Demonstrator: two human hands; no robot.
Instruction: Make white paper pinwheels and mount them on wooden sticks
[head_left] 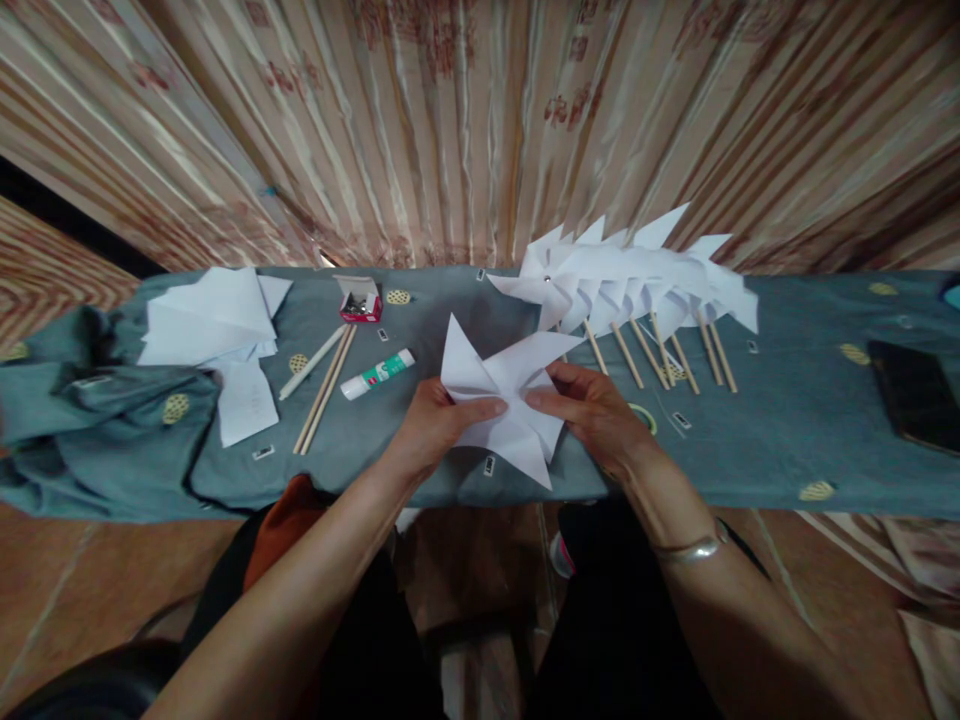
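Note:
A white paper pinwheel, its corners folded in to the middle, is held above the front of the cloth-covered table. My left hand grips its left side, the thumb pressed near the centre. From the right, my right hand pinches it the same way, thumb close to the other. The fingers behind the paper are hidden. A green and white glue stick lies left of my left hand. Behind my right hand, several finished paper pinwheels on wooden sticks overlap in a row.
White paper sheets are piled at the left, beside bunched cloth. An open red box of small metal pieces stands behind loose wooden sticks. A dark phone rests at the right. A patterned curtain hangs behind the table.

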